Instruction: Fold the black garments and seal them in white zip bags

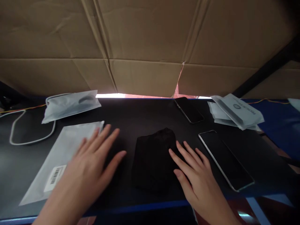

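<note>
Nearest the camera, two bare hands reach forward over a dark counter (131,115). The left hand (93,159) is spread flat with fingers apart, holding nothing; it hovers or rests partly over a flat grey plastic pouch (58,153) bearing a barcode label (54,177). The right hand (194,170) is also open, fingers lightly fanned, its fingertips (172,153) touching the right edge of a folded black cloth (152,159) that lies between the two hands.

Judging from this, the step in hand appears to be taking up or smoothing the cloth. The next move would likely call for the right hand to close on its edge, with the left perhaps steadying the pouch.

Just right of the cloth lies a dark phone (226,161) with a silver rim, screen off. Farther back sits a second phone (189,110), and to its right a small stack of grey pouches (235,112). At far left are another filled pouch (70,104) and a looping white cable (16,128). Brown cardboard (145,47) walls off the back.

The cloth is black on black, so its folds and exact outline are hard to read. Whether the left palm actually touches the pouch cannot be told. Both forearms are cut off at the bottom edge.
</note>
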`<state>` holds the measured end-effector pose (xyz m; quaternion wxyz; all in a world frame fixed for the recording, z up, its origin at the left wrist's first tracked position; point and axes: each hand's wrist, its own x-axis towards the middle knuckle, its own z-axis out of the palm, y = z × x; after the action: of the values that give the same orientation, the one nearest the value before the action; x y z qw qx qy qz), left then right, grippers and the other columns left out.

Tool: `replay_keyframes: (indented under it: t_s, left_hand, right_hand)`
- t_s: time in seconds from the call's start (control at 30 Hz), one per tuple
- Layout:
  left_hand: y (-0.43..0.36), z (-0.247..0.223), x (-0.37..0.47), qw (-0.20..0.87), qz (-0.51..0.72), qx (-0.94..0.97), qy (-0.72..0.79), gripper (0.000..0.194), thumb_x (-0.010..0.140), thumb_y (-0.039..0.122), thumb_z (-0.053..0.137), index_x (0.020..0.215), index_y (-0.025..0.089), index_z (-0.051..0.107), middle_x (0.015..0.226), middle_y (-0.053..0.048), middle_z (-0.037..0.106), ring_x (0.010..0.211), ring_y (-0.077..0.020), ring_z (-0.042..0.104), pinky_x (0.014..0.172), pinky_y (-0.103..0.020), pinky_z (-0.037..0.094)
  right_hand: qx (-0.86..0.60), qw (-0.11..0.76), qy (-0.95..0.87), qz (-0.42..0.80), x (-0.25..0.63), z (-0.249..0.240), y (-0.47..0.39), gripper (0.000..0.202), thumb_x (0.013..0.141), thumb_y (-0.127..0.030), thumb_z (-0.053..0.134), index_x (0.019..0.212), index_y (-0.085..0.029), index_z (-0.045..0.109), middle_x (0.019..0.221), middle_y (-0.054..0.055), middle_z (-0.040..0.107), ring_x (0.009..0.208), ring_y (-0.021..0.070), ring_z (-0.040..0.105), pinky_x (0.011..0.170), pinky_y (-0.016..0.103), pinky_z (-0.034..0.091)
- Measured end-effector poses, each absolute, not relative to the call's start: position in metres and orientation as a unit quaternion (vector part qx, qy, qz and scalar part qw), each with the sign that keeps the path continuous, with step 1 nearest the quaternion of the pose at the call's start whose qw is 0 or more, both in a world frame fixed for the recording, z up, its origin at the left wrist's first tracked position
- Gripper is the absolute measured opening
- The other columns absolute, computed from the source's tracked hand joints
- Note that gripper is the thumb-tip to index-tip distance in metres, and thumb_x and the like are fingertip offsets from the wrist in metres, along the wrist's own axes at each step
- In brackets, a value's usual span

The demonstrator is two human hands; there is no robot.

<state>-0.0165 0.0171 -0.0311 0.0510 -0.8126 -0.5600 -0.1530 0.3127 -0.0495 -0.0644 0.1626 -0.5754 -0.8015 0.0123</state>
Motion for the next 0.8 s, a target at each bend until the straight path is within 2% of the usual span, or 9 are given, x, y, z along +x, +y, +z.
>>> replay_keyframes:
  t_s: [0.07, 0.13, 0.23, 0.37, 0.47, 0.57, 0.67, 0.73, 0.8]
  left_hand:
    - [0.018, -0.039, -0.036, 0.076, -0.104, -0.76, -0.638, 0.08, 0.109, 0.066, 0.037, 0.166, 0.011, 0.049, 0.168, -0.029, 0.05, 0.154, -0.0616, 0.043, 0.105, -0.086, 0.049]
    - [0.015, -0.045, -0.041, 0.073, -0.073, -0.737, -0.668, 0.075, 0.11, 0.06, 0.032, 0.164, 0.011, 0.052, 0.164, -0.029, 0.055, 0.149, -0.0624, 0.049, 0.095, -0.085, 0.055]
    - [0.01, -0.045, -0.028, 0.047, -0.1, -0.766, -0.633, 0.061, 0.111, 0.047, 0.035, 0.159, 0.017, 0.058, 0.156, -0.02, 0.066, 0.143, -0.0514, 0.062, 0.098, -0.075, 0.06]
    - [0.009, -0.032, -0.004, -0.01, -0.182, -0.799, -0.573, 0.051, 0.105, 0.039, 0.049, 0.148, 0.02, 0.069, 0.137, -0.013, 0.08, 0.128, -0.0399, 0.075, 0.104, -0.057, 0.063]
    - [0.01, -0.021, 0.005, -0.036, -0.203, -0.791, -0.576, 0.04, 0.102, 0.035, 0.051, 0.128, 0.024, 0.08, 0.118, -0.008, 0.086, 0.101, -0.0326, 0.085, 0.085, -0.042, 0.068]
    - [0.008, -0.014, 0.009, -0.039, -0.205, -0.79, -0.576, 0.037, 0.102, 0.031, 0.051, 0.116, 0.027, 0.085, 0.089, -0.001, 0.087, 0.066, -0.0255, 0.082, 0.055, -0.033, 0.059]
    - [0.003, -0.011, 0.015, -0.004, -0.226, -0.79, -0.57, 0.038, 0.104, 0.029, 0.05, 0.125, 0.025, 0.082, 0.072, 0.001, 0.081, 0.045, -0.0208, 0.071, 0.044, -0.032, 0.047]
    - [-0.002, -0.01, 0.021, 0.019, -0.245, -0.789, -0.563, 0.04, 0.107, 0.03, 0.05, 0.137, 0.025, 0.076, 0.07, 0.002, 0.079, 0.043, -0.0191, 0.068, 0.044, -0.031, 0.044]
    - [-0.006, -0.008, 0.025, 0.032, -0.265, -0.787, -0.556, 0.041, 0.108, 0.03, 0.05, 0.144, 0.028, 0.071, 0.074, 0.003, 0.079, 0.048, -0.0184, 0.071, 0.047, -0.03, 0.045]
  right_hand:
    - [-0.577, 0.171, -0.799, 0.019, 0.314, -0.066, -0.049, 0.056, 0.115, -0.035, 0.049, 0.17, -0.042, 0.041, 0.176, 0.0, 0.045, 0.163, 0.0341, 0.042, 0.124, 0.067, 0.042]
    - [-0.576, 0.184, -0.796, 0.026, 0.315, -0.067, -0.048, 0.056, 0.115, -0.035, 0.05, 0.17, -0.041, 0.041, 0.176, 0.001, 0.045, 0.162, 0.0346, 0.044, 0.123, 0.069, 0.043]
    - [-0.574, 0.201, -0.793, 0.037, 0.315, -0.068, -0.048, 0.056, 0.115, -0.035, 0.05, 0.169, -0.041, 0.041, 0.176, 0.0, 0.045, 0.162, 0.0337, 0.044, 0.124, 0.07, 0.042]
    - [-0.576, 0.233, -0.781, 0.053, 0.316, -0.067, -0.049, 0.054, 0.114, -0.035, 0.051, 0.167, -0.04, 0.045, 0.175, 0.0, 0.048, 0.161, 0.0336, 0.046, 0.124, 0.068, 0.043]
    - [-0.578, 0.279, -0.764, 0.064, 0.316, -0.065, -0.052, 0.051, 0.113, -0.034, 0.054, 0.163, -0.038, 0.051, 0.173, 0.001, 0.05, 0.159, 0.0334, 0.047, 0.12, 0.061, 0.049]
    - [-0.568, 0.327, -0.754, 0.048, 0.308, -0.056, -0.052, 0.045, 0.111, -0.025, 0.056, 0.155, -0.033, 0.06, 0.167, 0.001, 0.057, 0.155, 0.0305, 0.05, 0.118, 0.054, 0.051]
    - [-0.521, 0.342, -0.781, 0.038, 0.286, -0.04, -0.048, 0.042, 0.109, -0.013, 0.056, 0.146, -0.028, 0.066, 0.156, -0.001, 0.068, 0.145, 0.026, 0.056, 0.116, 0.046, 0.051]
    - [-0.473, 0.326, -0.817, 0.056, 0.266, -0.03, -0.043, 0.042, 0.109, -0.008, 0.055, 0.145, -0.024, 0.067, 0.154, -0.003, 0.07, 0.137, 0.0235, 0.06, 0.112, 0.041, 0.053]
    - [-0.443, 0.295, -0.844, 0.07, 0.247, -0.024, -0.036, 0.042, 0.11, -0.007, 0.054, 0.146, -0.023, 0.066, 0.157, -0.005, 0.068, 0.129, 0.0235, 0.063, 0.104, 0.041, 0.056]
